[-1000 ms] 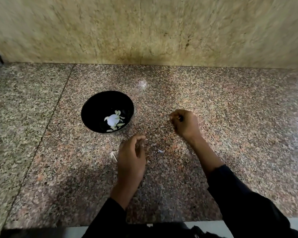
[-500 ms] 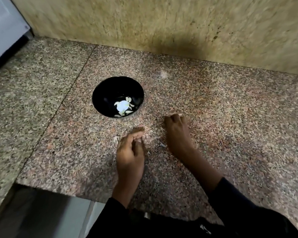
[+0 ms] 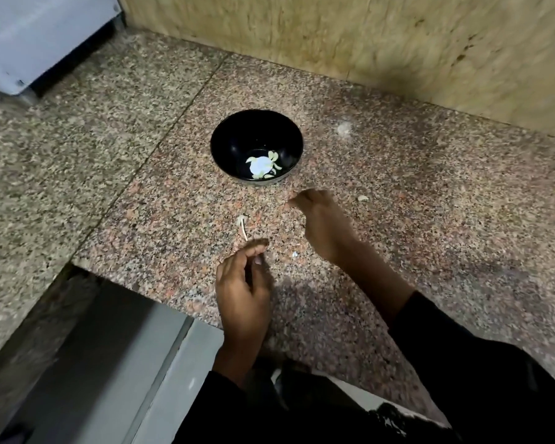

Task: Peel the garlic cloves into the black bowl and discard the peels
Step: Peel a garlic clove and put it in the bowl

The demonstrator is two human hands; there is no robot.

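The black bowl (image 3: 256, 145) sits on the speckled stone surface (image 3: 430, 219) with peeled garlic cloves (image 3: 263, 165) in its bottom. A strip of peel (image 3: 243, 226) lies on the surface just beyond the left hand (image 3: 242, 290), whose fingers (image 3: 253, 246) are curled with tips drawn close; whether they pinch anything I cannot tell. The right hand (image 3: 324, 224) is nearer the bowl, its fingers (image 3: 297, 200) bunched together, possibly on a scrap, too blurred to say. One clove (image 3: 362, 197) lies just right of that hand. Since half a second ago the view has swung left, and the right hand has lifted toward the bowl.
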